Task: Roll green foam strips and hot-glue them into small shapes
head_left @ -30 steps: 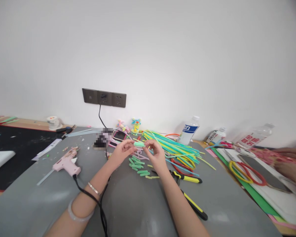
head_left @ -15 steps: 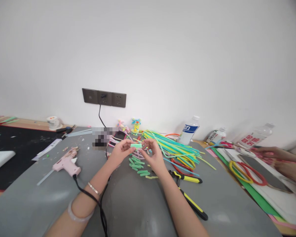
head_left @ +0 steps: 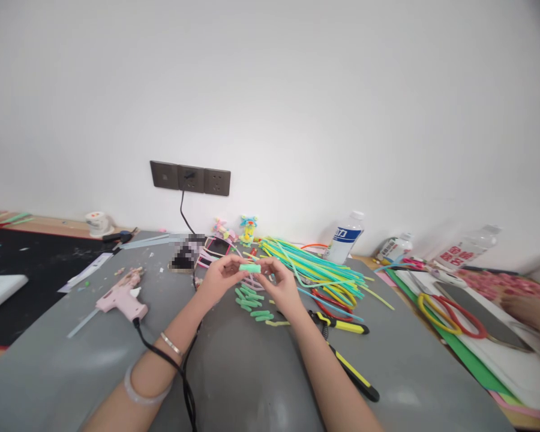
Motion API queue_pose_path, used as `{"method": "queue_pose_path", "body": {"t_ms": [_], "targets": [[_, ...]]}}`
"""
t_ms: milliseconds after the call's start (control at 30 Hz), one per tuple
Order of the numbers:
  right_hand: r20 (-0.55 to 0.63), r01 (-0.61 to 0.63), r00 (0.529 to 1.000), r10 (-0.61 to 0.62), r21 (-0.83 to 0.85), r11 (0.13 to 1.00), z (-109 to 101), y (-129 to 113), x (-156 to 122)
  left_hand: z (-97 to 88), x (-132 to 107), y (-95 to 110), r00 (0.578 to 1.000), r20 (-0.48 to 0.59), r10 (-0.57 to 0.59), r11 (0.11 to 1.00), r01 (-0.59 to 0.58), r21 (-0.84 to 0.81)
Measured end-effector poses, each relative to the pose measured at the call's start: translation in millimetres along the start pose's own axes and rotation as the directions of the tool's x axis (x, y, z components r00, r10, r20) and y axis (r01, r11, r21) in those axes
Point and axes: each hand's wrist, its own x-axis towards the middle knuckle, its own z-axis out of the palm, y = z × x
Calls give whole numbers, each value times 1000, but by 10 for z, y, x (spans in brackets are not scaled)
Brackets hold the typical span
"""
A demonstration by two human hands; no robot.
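Observation:
Between my two hands are short light-green pipe cleaner pieces [head_left: 250, 268], lying side by side; how many is too small to tell. My left hand [head_left: 222, 279] pinches their left end with thumb and fingers. At the right end, my right hand [head_left: 278, 287] grips them with thumb and fingertips. Just below lie several cut green pipe cleaner pieces [head_left: 249, 298] in a loose pile. Yellow-and-black pliers [head_left: 342, 326] rest beside my right forearm, jaws partly hidden by it. Long green and yellow pipe cleaners [head_left: 315, 264] are heaped behind my right hand.
A pink glue gun [head_left: 123, 299] lies at left, its black cord [head_left: 186, 390] running under my left forearm. A bottle [head_left: 344, 238] and small pipe cleaner figures [head_left: 249, 230] stand by the wall. At right are scissors [head_left: 450, 315], a phone [head_left: 481, 315] and another person's hand [head_left: 533, 315].
My hands stay almost in place, with the green pieces shifted very slightly. At the far right, one of the other person's hands has pulled back out of view.

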Motion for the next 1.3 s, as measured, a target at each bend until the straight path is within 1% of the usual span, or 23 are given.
{"method": "queue_pose_path", "body": {"t_ms": [133, 300, 467, 633, 767, 800, 867, 967, 1033, 1100, 1133, 1200, 1233, 1300], "targets": [[-2, 3, 1000, -3, -12, 1000, -7, -6, 4, 2, -1, -2, 1000, -2, -6, 1000, 6, 2], [-4, -9, 1000, 9, 5, 1000, -14, -8, 3, -5, 0, -27, 999, 34, -8, 1000, 8, 16], [-9, -8, 1000, 8, 14, 1000, -18, -1, -3, -11, -1, -48, 998, 49, 31, 999, -32, 24], [10, -3, 1000, 3, 5, 1000, -17, -23, -1, -7, -4, -50, 998, 28, 58, 997, -59, 42], [66, -39, 997, 38, 20, 999, -3, 8, 0, -16, -1, -17, 998, -41, 51, 996, -48, 80], [47, -59, 997, 58, 15, 998, -5, 31, 1, -21, 3, -13, 997, -59, 48, 996, -43, 84], [-55, -114, 992, 114, 3, 994, -29, 81, 7, -31, 12, -14, 995, -92, 44, 996, -37, 82], [-253, -184, 950, 184, 27, 983, -111, 104, 17, -43, 26, -35, 991, -128, 38, 997, -29, 73], [-360, -157, 920, 155, 26, 987, -163, 52, 16, -45, 31, -48, 990, -141, 25, 998, -15, 69], [-412, -95, 908, 74, -31, 995, -163, -53, 6, -45, 35, -55, 989, -147, 9, 998, 1, 65], [-400, -65, 916, 31, -69, 996, -130, -122, -2, -45, 37, -57, 989, -150, 6, 998, 4, 64], [-298, -3, 954, -34, -120, 993, 19, -282, -17, -53, 42, -60, 988, -154, 12, 998, -3, 63], [-213, 25, 976, -52, -125, 992, 137, -372, -21, -60, 44, -61, 988, -151, 18, 998, -8, 66], [-17, 60, 998, -63, -138, 989, 449, -567, -20, -79, 46, -63, 991, -130, 14, 997, -4, 78]]}}
